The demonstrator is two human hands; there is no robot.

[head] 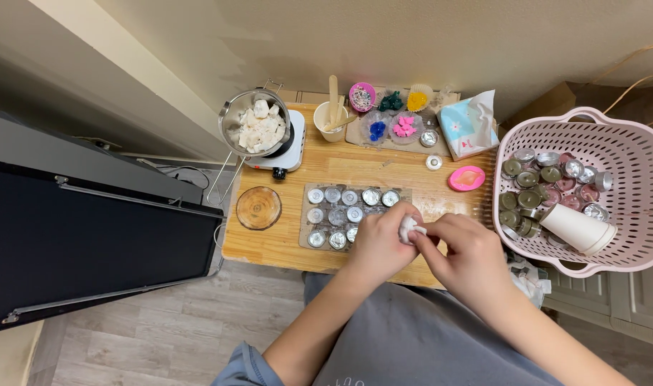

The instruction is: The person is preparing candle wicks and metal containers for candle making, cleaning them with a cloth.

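Note:
My left hand and my right hand meet above the front of a small wooden table. Between their fingers they hold a small white piece, pinched from both sides. Just behind the hands lies a flat board with rows of small silver tealight cups; the hands cover its right end. My grey-clothed lap fills the bottom of the view.
A metal pot of white wax chunks sits on a white hot plate. Nearby are a cup with wooden sticks, a glass coaster, a pink mould, coloured bits in cups, and a pink basket of tealight cups.

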